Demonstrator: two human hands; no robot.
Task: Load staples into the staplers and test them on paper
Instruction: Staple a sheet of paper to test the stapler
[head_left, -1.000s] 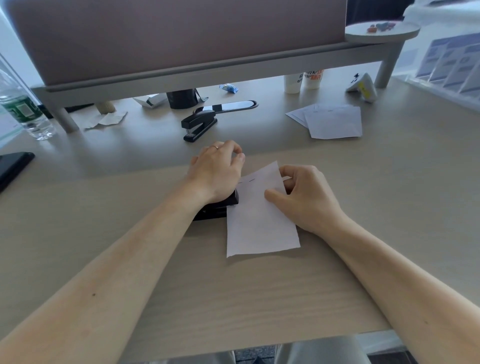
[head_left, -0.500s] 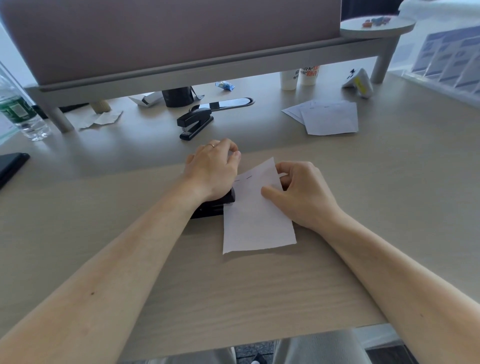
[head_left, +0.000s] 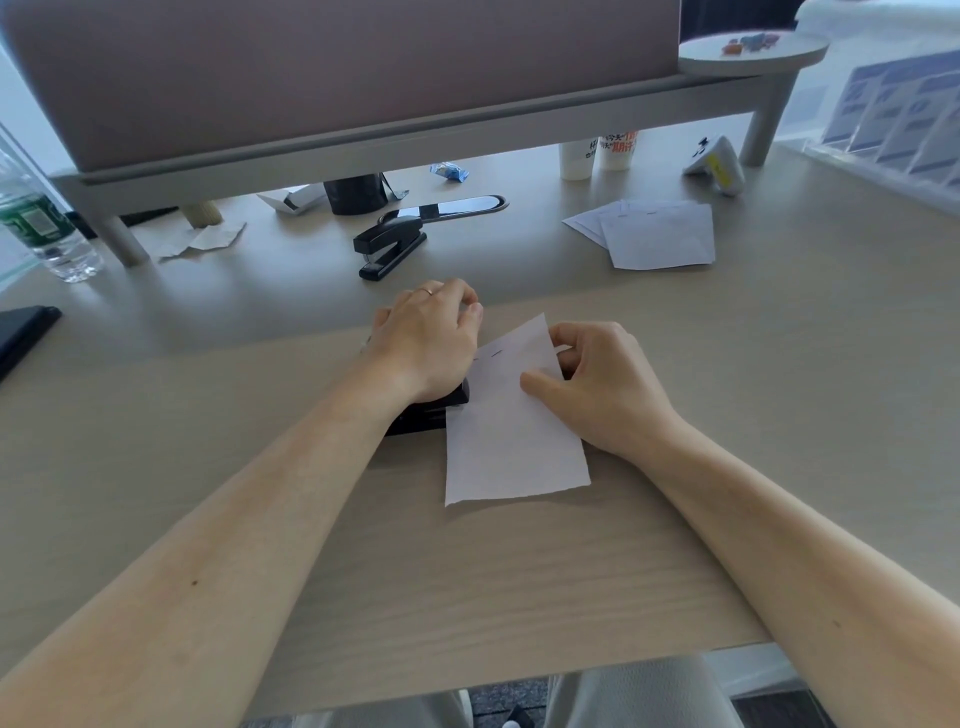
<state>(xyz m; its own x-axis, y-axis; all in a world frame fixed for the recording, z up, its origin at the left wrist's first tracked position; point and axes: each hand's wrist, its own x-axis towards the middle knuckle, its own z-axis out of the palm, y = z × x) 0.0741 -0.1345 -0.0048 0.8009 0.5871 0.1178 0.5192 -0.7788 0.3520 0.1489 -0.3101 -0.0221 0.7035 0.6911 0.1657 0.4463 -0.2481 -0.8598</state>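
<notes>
My left hand (head_left: 426, 338) lies palm-down over a black stapler (head_left: 431, 413) at the middle of the desk; only the stapler's near end shows under my wrist. A white paper slip (head_left: 511, 426) sits with its top left corner at the stapler, and two staple marks show near that edge. My right hand (head_left: 597, 384) pinches the slip's right edge. A second black stapler (head_left: 389, 247) rests farther back, untouched.
A pile of stapled white slips (head_left: 654, 236) lies at the back right. A monitor stand (head_left: 363, 150) spans the rear, with a black cup (head_left: 356, 193) and paper cups (head_left: 597, 150) under it. A water bottle (head_left: 41, 228) stands far left beside a dark device (head_left: 21, 332).
Both hands, the stapler and the slip stay nearly where they were. The paper's top corner has lifted and shifted slightly in my right hand.
</notes>
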